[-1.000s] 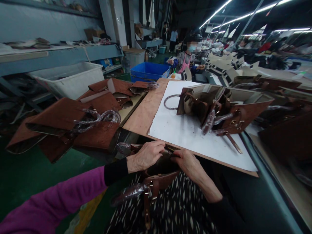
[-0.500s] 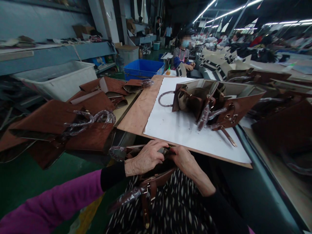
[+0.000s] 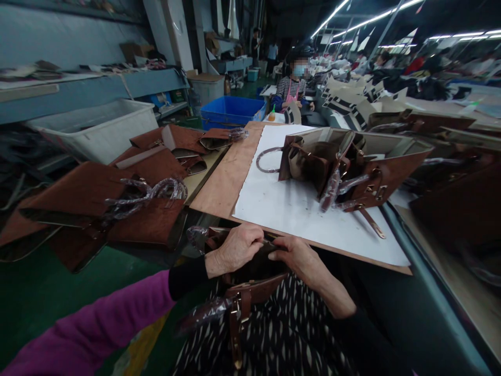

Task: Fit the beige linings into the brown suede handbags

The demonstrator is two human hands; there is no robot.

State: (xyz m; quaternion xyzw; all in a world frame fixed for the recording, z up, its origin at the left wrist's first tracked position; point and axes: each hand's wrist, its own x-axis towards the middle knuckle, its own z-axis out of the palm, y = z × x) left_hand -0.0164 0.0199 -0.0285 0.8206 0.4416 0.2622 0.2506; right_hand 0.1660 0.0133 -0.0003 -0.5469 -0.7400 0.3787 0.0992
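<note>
As we look down at the lap, the brown bag (image 3: 256,293) sits at the bottom centre of the frame on patterned cloth (image 3: 291,329), its dark mouth facing up towards us. The longer line of that mouth seems to run across the frame, left to right; we cannot tell how deep the body goes. Its strap (image 3: 235,339) points straight down, metal tip near the bottom edge, while a plastic-wrapped handle (image 3: 205,316) juts to the lower left.

Our left hand (image 3: 237,252) has its fingers bunched, pinching the bag's far rim. Our right hand (image 3: 303,259) pinches the same rim between thumb and fingers, just beside it; exactly which part lies between the fingertips, we cannot tell.

Beyond them, right of centre, we see a second bag (image 3: 391,180) on white paper (image 3: 270,201) over the wooden surface (image 3: 219,188), long axis across the frame, strap slanting lower right. More bags (image 3: 144,219) lie heaped at the left.
</note>
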